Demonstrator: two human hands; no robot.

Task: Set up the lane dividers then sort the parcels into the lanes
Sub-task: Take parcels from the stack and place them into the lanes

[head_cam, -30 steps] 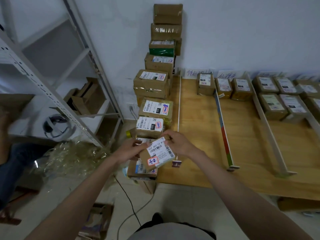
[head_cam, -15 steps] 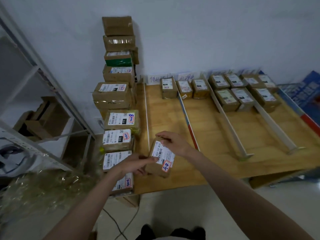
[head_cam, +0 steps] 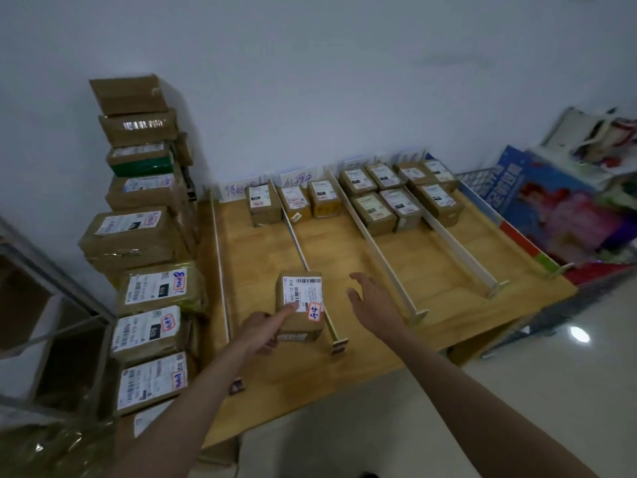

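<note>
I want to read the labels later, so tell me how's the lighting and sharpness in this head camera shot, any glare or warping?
Head view: dim and bluish; the parcel under the left hand shows a readable label, far parcels' labels are too small; tape on the stacked box glares, the floor reflects a light; edges bend from wide-angle distortion.

Left hand (head_cam: 262,327) touches the parcel (head_cam: 300,305) in lane 1 (nearest the stack); right hand (head_cam: 370,301) hovers

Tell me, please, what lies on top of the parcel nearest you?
The parcel carries a white label, a red-edged sticker, and the left hand's fingertip. Its underside is hidden.
</note>
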